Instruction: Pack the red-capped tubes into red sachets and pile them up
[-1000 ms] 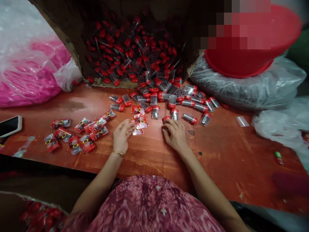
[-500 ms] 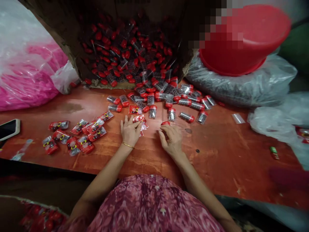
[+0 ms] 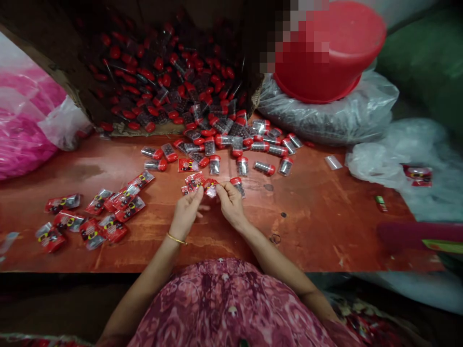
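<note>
Out in front of me, my left hand (image 3: pixel 185 216) and my right hand (image 3: pixel 231 205) pinch a small red printed wrapper (image 3: pixel 210 187) between them. More flat red wrappers (image 3: pixel 194 180) lie just beyond my left fingertips. Close behind my right fingers is a clear bottle with a red cap (image 3: pixel 237 187), partly hidden by them. Several similar bottles (image 3: pixel 214 165) holding dark contents lie further back. To my left, several bottles in red printed wrappers (image 3: pixel 115 227) are spread on the table.
A large cardboard box (image 3: pixel 77 82) on its side spills red-capped bottles onto the red-brown table (image 3: pixel 311 231). At the back right a red tub (image 3: pixel 333 53) sits on a filled plastic bag (image 3: pixel 325 120). Bags of pink pieces (image 3: pixel 25 125) stand at the left.
My hands have come together; my right hand moved left, off a red-capped bottle, and a wrapper is now pinched between both hands. The view has shifted to the right.
</note>
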Motion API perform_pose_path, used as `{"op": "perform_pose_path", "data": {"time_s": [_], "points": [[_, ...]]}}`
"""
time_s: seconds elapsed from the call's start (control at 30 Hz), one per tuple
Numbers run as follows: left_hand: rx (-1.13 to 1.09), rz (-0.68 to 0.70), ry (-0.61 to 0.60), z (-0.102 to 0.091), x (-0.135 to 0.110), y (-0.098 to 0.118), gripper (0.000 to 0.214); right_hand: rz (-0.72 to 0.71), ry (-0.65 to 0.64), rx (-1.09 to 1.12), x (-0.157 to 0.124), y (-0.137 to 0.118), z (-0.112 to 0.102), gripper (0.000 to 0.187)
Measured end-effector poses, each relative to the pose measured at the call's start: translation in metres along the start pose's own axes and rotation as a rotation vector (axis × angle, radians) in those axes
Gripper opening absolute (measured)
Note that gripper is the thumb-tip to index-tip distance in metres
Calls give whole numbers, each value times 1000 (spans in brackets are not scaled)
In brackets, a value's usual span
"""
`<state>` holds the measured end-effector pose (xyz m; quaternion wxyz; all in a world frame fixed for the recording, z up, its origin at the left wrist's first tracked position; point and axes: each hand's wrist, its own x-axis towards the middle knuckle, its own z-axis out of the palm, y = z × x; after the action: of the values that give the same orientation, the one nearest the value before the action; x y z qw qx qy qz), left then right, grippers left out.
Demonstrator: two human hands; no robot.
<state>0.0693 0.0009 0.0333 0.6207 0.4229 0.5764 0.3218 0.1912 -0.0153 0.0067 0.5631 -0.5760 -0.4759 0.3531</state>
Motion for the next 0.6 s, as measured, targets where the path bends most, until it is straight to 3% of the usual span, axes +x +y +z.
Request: {"op": "perform_pose_path", "data": {"time_s": [0.07,0.2,0.37,0.43,0.5,0.6], "points": [[-191,-122,-76,2,-2,5,52,-50,-38,-49,-4,0,-2,25],[-341,-70,23,6,-2,7,45,-155,-116,-284,-7,-1,-12,30],[-356,-41,75,4,3,4,43,-210,115,-967,-4,8,-46,43],[-385,-81,88,4,4,6,44,-201,113,-1110,-6,16,-58,53],[-406,-137,85,5,4,8,46,-241,42,-1126,-9,24,-65,42],[-431,-190,53,7,4,10,48,-346,-38,-976,-13,30,-70,28]]}}
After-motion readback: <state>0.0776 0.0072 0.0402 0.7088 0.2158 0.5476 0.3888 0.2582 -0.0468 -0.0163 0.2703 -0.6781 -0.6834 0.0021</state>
